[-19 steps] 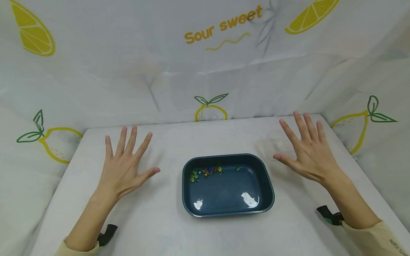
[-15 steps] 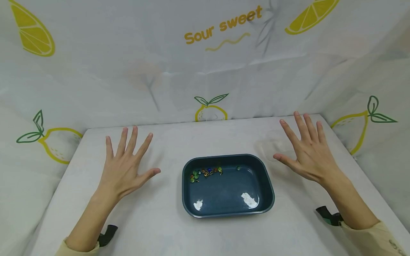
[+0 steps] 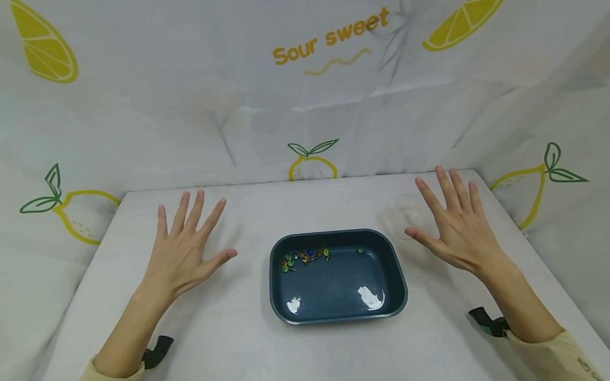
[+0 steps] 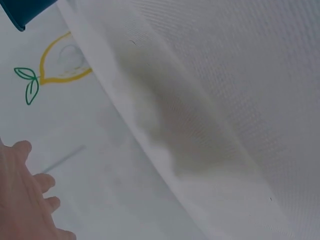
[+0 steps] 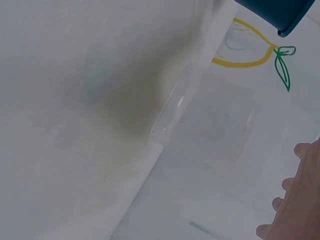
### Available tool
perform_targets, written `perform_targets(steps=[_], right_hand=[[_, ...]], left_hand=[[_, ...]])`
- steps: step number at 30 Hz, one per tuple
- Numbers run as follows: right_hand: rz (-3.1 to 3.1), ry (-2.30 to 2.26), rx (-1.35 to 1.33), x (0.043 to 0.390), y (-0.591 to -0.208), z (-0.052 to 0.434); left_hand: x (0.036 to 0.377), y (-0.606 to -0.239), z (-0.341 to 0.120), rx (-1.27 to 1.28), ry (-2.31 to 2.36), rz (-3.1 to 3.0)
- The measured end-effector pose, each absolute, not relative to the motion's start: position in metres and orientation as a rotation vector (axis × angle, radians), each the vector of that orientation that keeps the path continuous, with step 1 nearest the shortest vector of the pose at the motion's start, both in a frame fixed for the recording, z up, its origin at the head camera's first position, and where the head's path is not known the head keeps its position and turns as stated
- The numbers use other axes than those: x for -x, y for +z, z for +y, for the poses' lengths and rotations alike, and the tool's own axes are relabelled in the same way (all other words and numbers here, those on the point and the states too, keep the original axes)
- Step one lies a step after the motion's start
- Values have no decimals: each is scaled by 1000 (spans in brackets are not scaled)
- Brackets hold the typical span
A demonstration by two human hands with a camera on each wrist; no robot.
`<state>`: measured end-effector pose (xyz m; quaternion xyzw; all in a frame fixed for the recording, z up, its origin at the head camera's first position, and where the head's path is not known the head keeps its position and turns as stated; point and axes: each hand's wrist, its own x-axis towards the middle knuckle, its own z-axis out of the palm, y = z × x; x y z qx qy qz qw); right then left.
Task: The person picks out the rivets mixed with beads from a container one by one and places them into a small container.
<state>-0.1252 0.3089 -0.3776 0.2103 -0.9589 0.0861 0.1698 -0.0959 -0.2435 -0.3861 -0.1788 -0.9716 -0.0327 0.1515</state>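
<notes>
Left hand: the left hand [image 3: 183,248] sits left of centre in the head view, fingers spread wide, palm down over the desk [image 3: 238,328], holding nothing.
Right hand: the right hand [image 3: 455,227] is at the right of the frame, fingers spread, empty, just beside a clear plastic box [image 3: 405,219].
Tray: a dark blue tray [image 3: 338,312] lies in the middle, between the hands and apart from both.
Pins: coloured pushpins [image 3: 305,257] lie clustered near the tray's far left wall.
Backdrop: lemon-print cloth [image 3: 312,164] fills the upper frame.
</notes>
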Motion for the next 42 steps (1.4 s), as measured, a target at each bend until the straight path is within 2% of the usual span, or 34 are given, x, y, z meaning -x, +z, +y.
perform_targets(steps=[17,25,42], right_hand=[[-2638,398,-671,129,-377,296],[-2590,548,-736,129,-373,283],[-2593,854,-848,119,-358,251]], left_hand=[[80,-384,-235,521,-493,-2903],[67,-377,-226,422,-737,-3041],[46,-370,-220,496,-1294,-3057]])
